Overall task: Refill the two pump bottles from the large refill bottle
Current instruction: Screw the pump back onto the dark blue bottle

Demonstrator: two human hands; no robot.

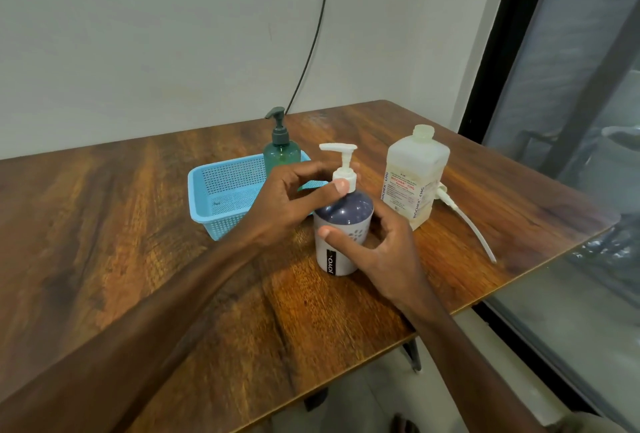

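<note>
Table (138,225) of dark, reddish wood grain fills most of the view, set against a pale wall with a dark-framed window (571,121) along its right side. A blue perforated basket (207,173) sits towards the far middle of it. To the right stands the large refill bottle (414,180), translucent white with a red-lettered label, upright and with its neck uncapped. Between basket and refill bottle, nearer the person, stands the purple-and-white pump bottle (343,211), upright, its white pump head in place.

The right hand (391,252) holds this bottle's body, thumb laid on the front and fingers (382,225) curled round the far side. The left hand (287,200) reaches in from the basket side and pinches the pump's white collar between thumb and fingers (341,185).

A green pump bottle (281,152) with a dark pump stands at the basket's far right corner; its base is hidden behind the left hand. A loose white pump with a long dip tube (464,218) lies flat on the table just behind the refill bottle, its tube pointing towards the right edge.
</note>
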